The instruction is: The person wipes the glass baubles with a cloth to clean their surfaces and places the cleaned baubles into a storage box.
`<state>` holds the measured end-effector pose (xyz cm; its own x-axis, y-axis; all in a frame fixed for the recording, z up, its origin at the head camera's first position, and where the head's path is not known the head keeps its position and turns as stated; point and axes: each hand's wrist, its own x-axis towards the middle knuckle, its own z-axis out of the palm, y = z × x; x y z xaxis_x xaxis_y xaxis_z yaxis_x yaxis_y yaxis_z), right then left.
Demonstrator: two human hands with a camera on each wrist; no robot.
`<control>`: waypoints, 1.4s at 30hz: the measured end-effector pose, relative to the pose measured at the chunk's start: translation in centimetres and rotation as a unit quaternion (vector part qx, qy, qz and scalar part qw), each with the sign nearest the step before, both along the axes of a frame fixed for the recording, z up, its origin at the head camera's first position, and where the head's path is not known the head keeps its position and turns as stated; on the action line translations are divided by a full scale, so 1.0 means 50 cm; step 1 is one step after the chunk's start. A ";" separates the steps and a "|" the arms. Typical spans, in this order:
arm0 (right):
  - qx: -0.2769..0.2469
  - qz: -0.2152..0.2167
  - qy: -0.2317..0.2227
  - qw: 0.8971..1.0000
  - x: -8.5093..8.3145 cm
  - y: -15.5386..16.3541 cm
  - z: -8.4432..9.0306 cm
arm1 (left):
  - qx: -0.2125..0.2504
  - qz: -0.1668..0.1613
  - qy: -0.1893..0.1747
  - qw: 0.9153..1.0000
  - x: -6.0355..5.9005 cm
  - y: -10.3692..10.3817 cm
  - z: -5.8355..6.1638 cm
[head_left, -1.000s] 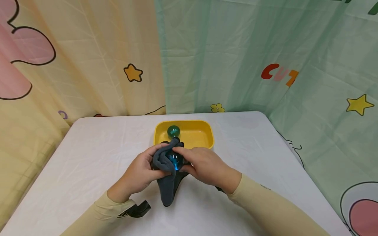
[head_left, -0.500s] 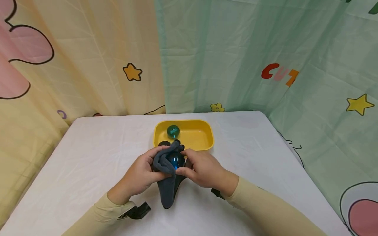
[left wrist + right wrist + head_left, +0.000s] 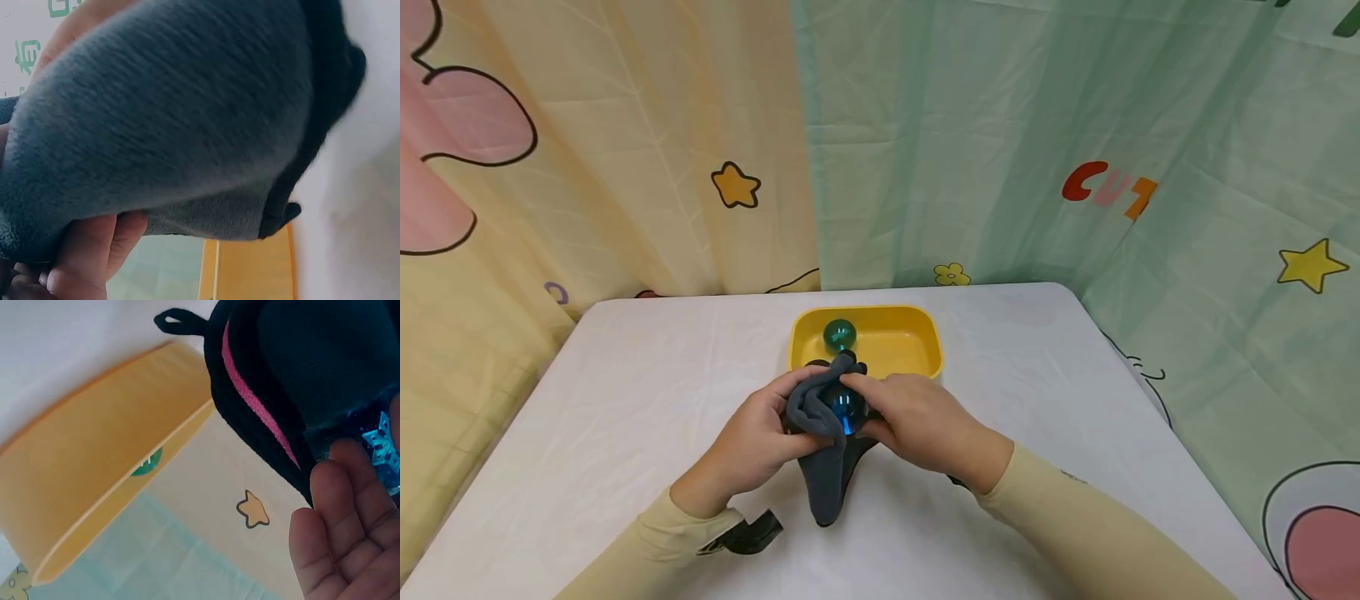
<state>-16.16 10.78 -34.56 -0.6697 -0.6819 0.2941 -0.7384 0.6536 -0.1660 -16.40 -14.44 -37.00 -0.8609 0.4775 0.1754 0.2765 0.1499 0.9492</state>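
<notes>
In the head view, a grey-blue cloth with dark edging hangs bunched around a clear blue ball. My left hand grips the cloth from the left, its thumb across the front. From the right, my right hand holds the ball between thumb and fingers, index finger near its top. The left wrist view is mostly filled by the cloth, fingers partly behind it. A hanging loop, a pink stripe on the cloth and part of the ball show beside the fingers in the right wrist view.
Just beyond the hands stands a yellow tray on the white table. A clear green ball lies at the tray's left end. Printed curtains enclose the table's back and sides.
My right hand's thumb and index finger shift on the ball: half a second ago they sat lower at its side, now the index finger is back near its top. The left hand stays put.
</notes>
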 end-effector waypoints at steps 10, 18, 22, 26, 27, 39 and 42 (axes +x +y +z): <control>-0.108 -0.053 -0.240 0.963 0.006 -0.007 -0.020 | -0.010 -0.005 -0.004 1.000 0.010 0.004 -0.006; -0.053 -0.001 -0.117 0.992 0.006 -0.006 -0.020 | 0.008 0.012 0.012 1.000 0.003 -0.001 -0.008; -0.009 0.022 0.002 1.000 0.000 -0.003 -0.017 | 0.010 0.009 0.007 1.000 0.001 -0.003 -0.009; -0.017 0.013 -0.025 0.999 -0.001 -0.003 -0.012 | 0.010 0.002 0.001 1.000 0.002 -0.002 -0.009; -0.027 0.007 -0.055 0.998 0.001 -0.003 -0.012 | 0.009 0.000 0.000 1.000 0.003 -0.001 -0.009; -0.110 -0.036 -0.239 0.964 0.010 -0.013 -0.030 | -0.020 0.014 -0.004 1.000 0.009 -0.002 -0.013; -0.070 -0.029 -0.198 0.977 0.011 -0.015 -0.026 | -0.014 0.020 0.006 1.000 0.006 -0.005 -0.016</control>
<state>-15.59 10.02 -35.84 -0.7859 -0.6117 0.0906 -0.5605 0.6429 -0.5220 -16.08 -14.67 -37.82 -0.8770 0.4481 0.1736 0.2819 0.1873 0.9410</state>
